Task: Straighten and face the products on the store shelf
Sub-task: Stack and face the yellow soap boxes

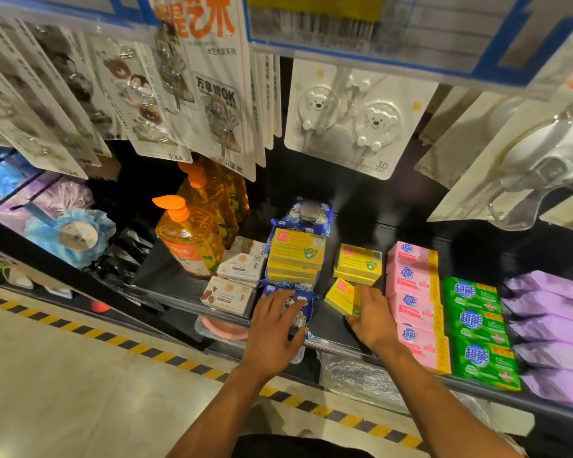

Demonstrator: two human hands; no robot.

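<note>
On the dark shelf (331, 328), my left hand (275, 328) rests with spread fingers on a blue patterned packet (300, 320) at the front edge. My right hand (372, 317) grips a tilted yellow soap box (339, 295) lying loose near the front. Behind it stands a small stack of yellow boxes (358, 264). A taller yellow stack (296, 256) sits on more blue packets (311, 213) to the left.
Orange pump bottles (189, 236) and white soap boxes (229, 294) stand left of my hands. Pink soap bars (414, 292), green bars (477, 332) and purple packs (549, 322) fill the right. Carded hooks (354, 117) hang overhead. A striped floor line (119, 338) runs below.
</note>
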